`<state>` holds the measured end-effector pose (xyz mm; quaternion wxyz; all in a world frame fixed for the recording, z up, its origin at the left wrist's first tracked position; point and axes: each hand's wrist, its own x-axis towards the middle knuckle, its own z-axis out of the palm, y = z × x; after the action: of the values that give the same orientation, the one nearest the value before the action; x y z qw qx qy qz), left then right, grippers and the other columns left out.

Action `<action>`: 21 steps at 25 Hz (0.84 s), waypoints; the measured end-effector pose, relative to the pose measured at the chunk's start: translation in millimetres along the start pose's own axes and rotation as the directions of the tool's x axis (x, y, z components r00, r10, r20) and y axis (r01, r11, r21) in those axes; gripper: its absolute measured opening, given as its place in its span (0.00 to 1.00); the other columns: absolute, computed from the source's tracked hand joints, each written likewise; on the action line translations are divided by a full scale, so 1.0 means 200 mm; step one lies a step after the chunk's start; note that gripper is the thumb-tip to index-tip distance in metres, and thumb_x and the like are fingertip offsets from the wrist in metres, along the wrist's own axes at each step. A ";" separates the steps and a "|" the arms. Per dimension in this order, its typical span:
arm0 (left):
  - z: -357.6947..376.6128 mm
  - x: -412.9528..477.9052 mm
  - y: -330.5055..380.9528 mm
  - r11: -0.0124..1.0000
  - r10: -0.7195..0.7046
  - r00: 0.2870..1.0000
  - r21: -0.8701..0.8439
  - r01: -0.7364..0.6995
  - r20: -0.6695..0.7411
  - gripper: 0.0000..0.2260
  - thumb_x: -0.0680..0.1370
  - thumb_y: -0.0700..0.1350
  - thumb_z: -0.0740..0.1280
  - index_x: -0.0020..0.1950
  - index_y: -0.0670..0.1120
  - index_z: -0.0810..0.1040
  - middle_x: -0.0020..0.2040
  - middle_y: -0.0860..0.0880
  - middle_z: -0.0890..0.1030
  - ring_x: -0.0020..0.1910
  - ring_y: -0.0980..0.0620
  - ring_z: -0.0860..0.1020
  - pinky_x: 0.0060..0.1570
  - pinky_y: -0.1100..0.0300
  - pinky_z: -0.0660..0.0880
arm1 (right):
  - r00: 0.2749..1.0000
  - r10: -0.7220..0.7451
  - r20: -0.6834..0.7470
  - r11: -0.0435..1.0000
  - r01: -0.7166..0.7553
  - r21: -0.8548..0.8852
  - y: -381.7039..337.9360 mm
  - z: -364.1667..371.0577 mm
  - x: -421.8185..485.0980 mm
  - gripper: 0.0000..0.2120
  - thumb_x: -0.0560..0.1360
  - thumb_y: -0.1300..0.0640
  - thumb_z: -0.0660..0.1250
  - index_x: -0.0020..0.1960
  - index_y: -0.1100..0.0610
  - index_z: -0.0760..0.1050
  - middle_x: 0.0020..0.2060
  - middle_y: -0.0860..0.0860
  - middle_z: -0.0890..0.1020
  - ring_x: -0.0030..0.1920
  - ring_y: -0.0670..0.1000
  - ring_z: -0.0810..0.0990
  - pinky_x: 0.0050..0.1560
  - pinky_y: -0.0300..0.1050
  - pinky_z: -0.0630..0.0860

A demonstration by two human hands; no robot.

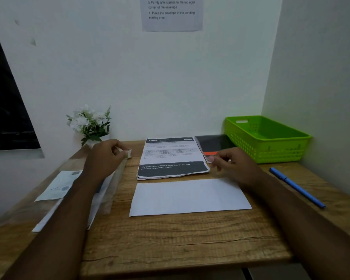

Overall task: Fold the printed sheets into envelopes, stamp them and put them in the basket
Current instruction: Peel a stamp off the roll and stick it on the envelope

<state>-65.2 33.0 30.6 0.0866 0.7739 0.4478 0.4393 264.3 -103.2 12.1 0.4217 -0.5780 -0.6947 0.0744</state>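
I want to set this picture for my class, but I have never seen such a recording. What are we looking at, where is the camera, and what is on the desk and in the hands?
No machine: a person wears one camera on the head, looking down at their own two arms. On the wooden desk lie a white sheet, behind it a stack of printed sheets, a dark booklet, a green basket, a blue pen, a clear packet and a flowering plant. The left hand pinches a small white roll. The right hand hovers with fingers curled; whether it holds anything is too small to tell. A printed notice hangs on the wall.
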 end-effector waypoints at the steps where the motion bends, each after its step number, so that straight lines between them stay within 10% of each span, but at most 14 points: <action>1: 0.03 0.01 -0.02 0.998 0.008 1.000 0.056 -0.006 -0.023 0.04 0.74 0.40 0.69 0.42 0.49 0.80 0.34 0.48 0.79 0.35 0.48 0.76 0.33 0.58 0.71 | 0.999 -0.017 0.037 0.999 0.019 -0.051 -0.02 0.03 0.00 0.16 0.77 0.48 0.66 0.33 0.53 0.80 0.26 0.48 0.78 0.28 0.43 0.71 0.33 0.46 0.67; 9: 0.16 0.09 -0.20 0.973 -0.083 0.997 0.215 0.079 0.008 0.11 0.78 0.37 0.61 0.54 0.43 0.81 0.56 0.42 0.79 0.50 0.45 0.75 0.55 0.60 0.71 | 0.954 -0.227 0.195 0.923 0.274 -0.270 -0.11 0.19 0.01 0.18 0.76 0.43 0.64 0.33 0.54 0.76 0.27 0.48 0.78 0.29 0.48 0.73 0.33 0.44 0.67; 15: 0.21 0.11 -0.18 0.943 -0.165 0.986 0.299 0.148 0.033 0.19 0.75 0.40 0.63 0.65 0.51 0.73 0.64 0.45 0.75 0.62 0.43 0.72 0.62 0.43 0.64 | 0.950 -0.250 0.188 0.929 0.290 -0.230 -0.14 0.21 0.02 0.17 0.76 0.45 0.65 0.33 0.53 0.77 0.25 0.46 0.75 0.28 0.47 0.72 0.33 0.46 0.68; 21: 0.25 0.14 -0.17 0.934 -0.146 0.986 0.341 0.109 0.084 0.08 0.75 0.50 0.67 0.50 0.49 0.80 0.50 0.47 0.82 0.50 0.46 0.77 0.51 0.52 0.69 | 0.949 -0.253 0.187 0.933 0.291 -0.213 -0.15 0.22 0.01 0.16 0.76 0.46 0.64 0.36 0.55 0.80 0.28 0.47 0.79 0.29 0.48 0.74 0.33 0.48 0.70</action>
<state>-42.7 87.9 -1.0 0.0060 0.7691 0.5602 0.3077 212.6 -93.8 1.9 0.2996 -0.5147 -0.8030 -0.0236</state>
